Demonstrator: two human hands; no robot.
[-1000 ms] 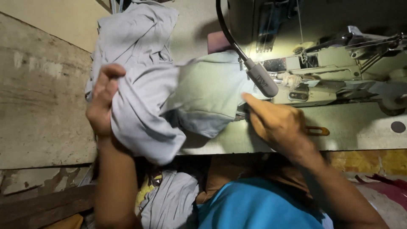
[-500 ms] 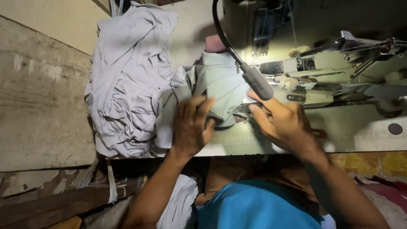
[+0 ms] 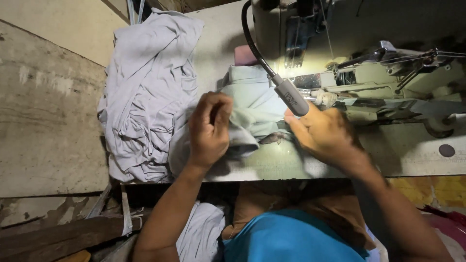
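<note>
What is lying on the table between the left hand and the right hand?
In the head view, pale grey-green fabric spreads between the left hand and right hand, with a small dark object, too unclear to identify, beside it.

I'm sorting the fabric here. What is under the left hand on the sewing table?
Under the left hand lies a folded pale grey-green cloth piece, spread on the sewing table. The part beneath the palm is covered, so its edge there cannot be seen.
</note>
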